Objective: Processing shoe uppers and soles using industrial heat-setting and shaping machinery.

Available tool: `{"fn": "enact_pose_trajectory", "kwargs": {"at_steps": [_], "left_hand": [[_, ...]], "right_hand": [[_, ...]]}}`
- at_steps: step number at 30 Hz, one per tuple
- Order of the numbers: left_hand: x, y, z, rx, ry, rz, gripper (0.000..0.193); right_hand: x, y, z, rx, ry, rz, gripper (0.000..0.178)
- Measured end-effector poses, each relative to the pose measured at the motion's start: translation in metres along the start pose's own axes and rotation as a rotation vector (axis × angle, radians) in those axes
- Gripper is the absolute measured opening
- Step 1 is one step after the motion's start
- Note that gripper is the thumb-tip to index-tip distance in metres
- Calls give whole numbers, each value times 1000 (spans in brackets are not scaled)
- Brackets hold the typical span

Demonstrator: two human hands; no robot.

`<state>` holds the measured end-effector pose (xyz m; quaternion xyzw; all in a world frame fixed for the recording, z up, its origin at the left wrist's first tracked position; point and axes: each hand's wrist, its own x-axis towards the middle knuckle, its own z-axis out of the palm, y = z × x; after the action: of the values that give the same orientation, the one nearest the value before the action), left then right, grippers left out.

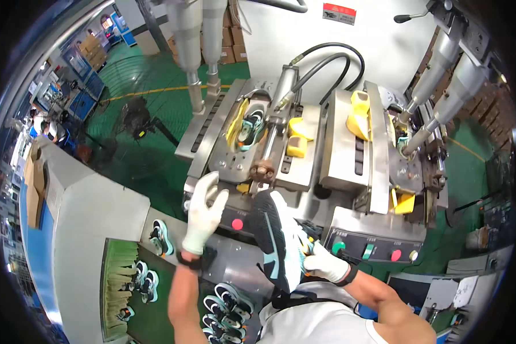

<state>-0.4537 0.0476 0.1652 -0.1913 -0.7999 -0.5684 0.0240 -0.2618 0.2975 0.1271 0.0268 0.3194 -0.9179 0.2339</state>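
Note:
In my right hand (327, 265), gloved in white, is a sneaker (276, 241); its black, white and pale blue sole faces up and left. The fingers are closed around the shoe's upper. My left hand (204, 215), also gloved, is raised empty with fingers apart, over the front left corner of the press machine (221, 176). Beyond it, another sneaker (250, 129) sits in the left station between yellow pads. At the right station, metal rods partly hide what looks like another shoe (403, 143).
Several sneakers (226, 309) stand in rows at the lower left, and one shoe (161, 237) rests on the ledge. More shoes (146, 284) lie by a conveyor opening with hanging strips. A control panel (372, 246) with buttons fronts the machine. A floor fan (137, 117) stands behind at left.

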Motion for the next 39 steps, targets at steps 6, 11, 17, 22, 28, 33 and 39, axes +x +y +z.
{"fn": "enact_pose_trajectory", "kwargs": {"at_steps": [6,11,17,22,28,33,39], "left_hand": [[208,-83,70,409,-164,3,67],[280,-171,120,813,-268,-77,72],[303,-126,117,751,-277,-153,53],[227,-40,23,555,-62,145,48],[19,-12,-38,350,280,17,44],[-156,-80,-25,426,437,-376,41],[-286,-156,46,649,304,-808,51]], "right_hand": [[-10,-41,-31,135,140,-214,78],[-24,-59,-33,-82,229,-287,74],[-22,-53,-46,-24,427,-155,61],[16,-58,-27,18,430,-190,61],[177,-83,5,-21,305,-418,52],[382,-111,-35,-166,637,-253,27],[489,-136,-134,-1093,1338,-277,39]]}}
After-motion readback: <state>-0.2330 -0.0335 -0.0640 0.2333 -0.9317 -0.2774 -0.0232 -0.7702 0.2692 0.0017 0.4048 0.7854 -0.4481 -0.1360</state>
